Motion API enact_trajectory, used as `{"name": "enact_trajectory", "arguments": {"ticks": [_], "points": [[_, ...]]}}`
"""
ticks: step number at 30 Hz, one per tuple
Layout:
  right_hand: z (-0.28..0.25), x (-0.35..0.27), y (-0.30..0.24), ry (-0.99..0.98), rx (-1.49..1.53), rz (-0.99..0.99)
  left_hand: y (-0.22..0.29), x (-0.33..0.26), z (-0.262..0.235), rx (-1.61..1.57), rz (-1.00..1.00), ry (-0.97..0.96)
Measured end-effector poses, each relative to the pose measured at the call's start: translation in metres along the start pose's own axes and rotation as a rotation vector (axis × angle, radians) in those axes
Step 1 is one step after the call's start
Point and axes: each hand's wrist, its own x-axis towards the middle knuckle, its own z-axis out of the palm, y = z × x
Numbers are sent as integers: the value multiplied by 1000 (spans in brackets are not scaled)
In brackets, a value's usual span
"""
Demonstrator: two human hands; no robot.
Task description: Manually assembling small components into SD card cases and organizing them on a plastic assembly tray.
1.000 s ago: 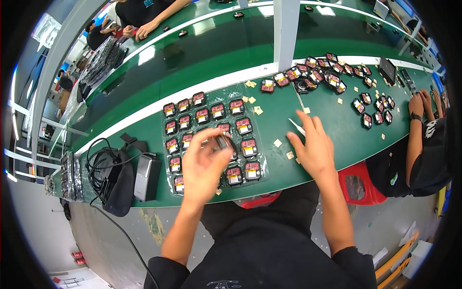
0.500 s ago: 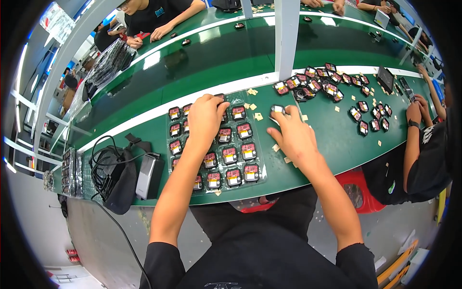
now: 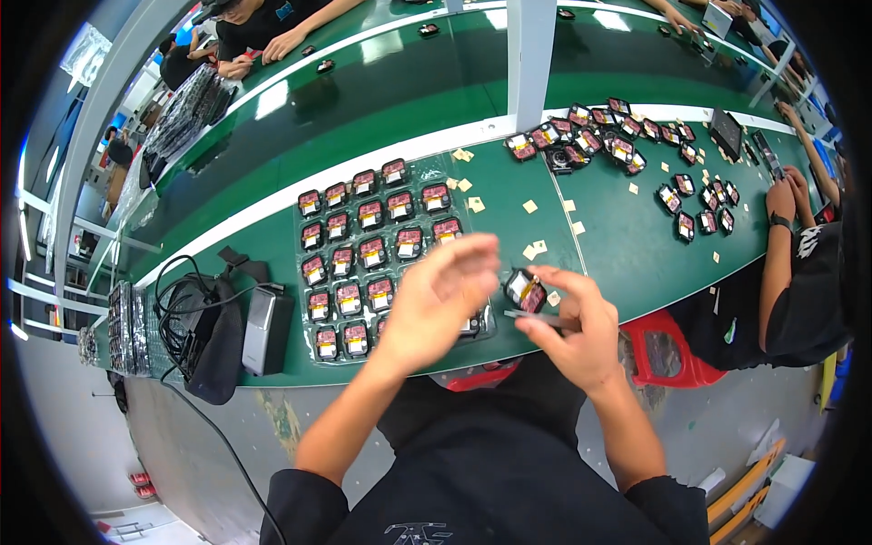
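Note:
In my right hand (image 3: 581,331) is a small black square-cornered module (image 3: 526,291) with a red, white and yellow label, tilted between thumb and fingers. A slim grey strip (image 3: 538,316) also shows at the thumb; its kind I cannot make out. My left hand (image 3: 440,304), slightly blurred, hovers over the lower right of a clear plastic tray (image 3: 302,350), its fingers stretched out and apart from the held module. Rows of similar labelled modules (image 3: 371,252) sit in the tray's pockets. My left hand hides several pockets.
More modules lie in a heap (image 3: 586,141) and a looser cluster (image 3: 699,209) to the right. Small pale paper squares (image 3: 530,207) are scattered around. A black bag with cables (image 3: 218,336) and a grey box (image 3: 268,331) stand left. A white post (image 3: 531,64) rises ahead; a co-worker (image 3: 808,272) sits right.
My left hand has left the tray's far right corner and come nearer and right. My right hand has come nearer, now lifting a module. The view has shifted slightly.

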Motion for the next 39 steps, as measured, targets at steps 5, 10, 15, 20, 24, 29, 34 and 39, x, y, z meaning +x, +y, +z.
{"name": "enact_trajectory", "arguments": {"ticks": [5, 10, 15, 20, 24, 29, 34, 39], "points": [[6, -10, 2, -3, 219, -247, -11, -37, 23, -425, -77, -69], [11, -19, 5, -68, 282, -220, -20, -50, 32, -570, -123, -33], [6, -18, -10, -95, 127, -242, -22, -56, 35, -617, -90, 43], [3, -26, -13, -38, -53, -234, -26, -56, 37, -638, -14, 154], [1, -28, -15, -9, -24, -228, -27, -55, 32, -647, 0, 151], [7, -19, -13, 82, -341, -407, -28, -59, 33, -650, -6, 133], [11, -18, -7, 127, -397, -471, -31, -62, 33, -625, -18, 146], [13, -16, -3, 122, -394, -501, -34, -64, 32, -720, -34, 106]]}}
